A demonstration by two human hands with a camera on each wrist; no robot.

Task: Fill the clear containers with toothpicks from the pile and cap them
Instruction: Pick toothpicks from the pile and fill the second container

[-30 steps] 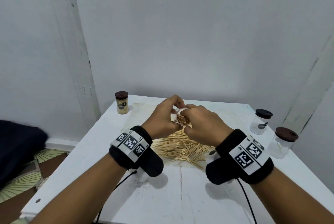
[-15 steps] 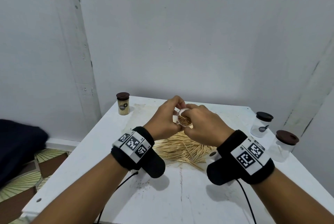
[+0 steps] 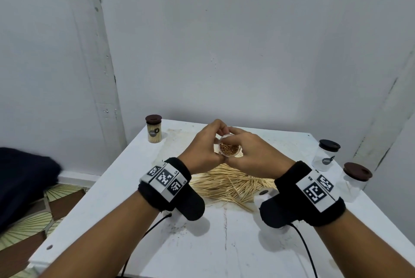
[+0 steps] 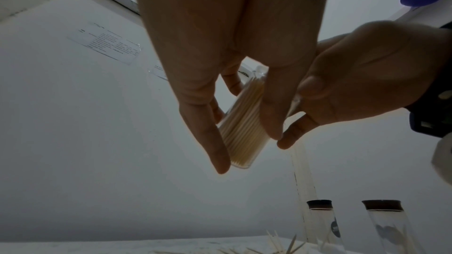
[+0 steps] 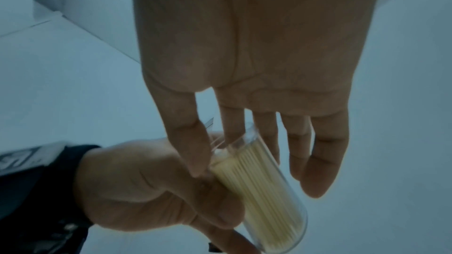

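Observation:
A clear container [image 3: 229, 148] packed with toothpicks is held above the table, uncapped, its open mouth tilted towards me. My left hand [image 3: 208, 145] grips it from the left and my right hand [image 3: 249, 154] grips it from the right. In the left wrist view the container [image 4: 244, 128] sits between my left fingers [image 4: 215, 142], with the right hand [image 4: 354, 84] beside it. In the right wrist view the container [image 5: 264, 190] lies between my right thumb and fingers [image 5: 315, 171], and the left hand [image 5: 151, 190] clasps its side. The loose toothpick pile [image 3: 229, 185] lies below the hands.
A filled, capped container [image 3: 153, 129] stands at the table's back left. Two empty capped containers [image 3: 326, 155] [image 3: 354, 181] stand at the right edge of the white table [image 3: 224, 244]. A wall rises close behind. A dark cloth [image 3: 24, 179] lies off to the left.
Both hands keep hold of the container in nearly the same spot. Its open mouth has turned slightly more towards me.

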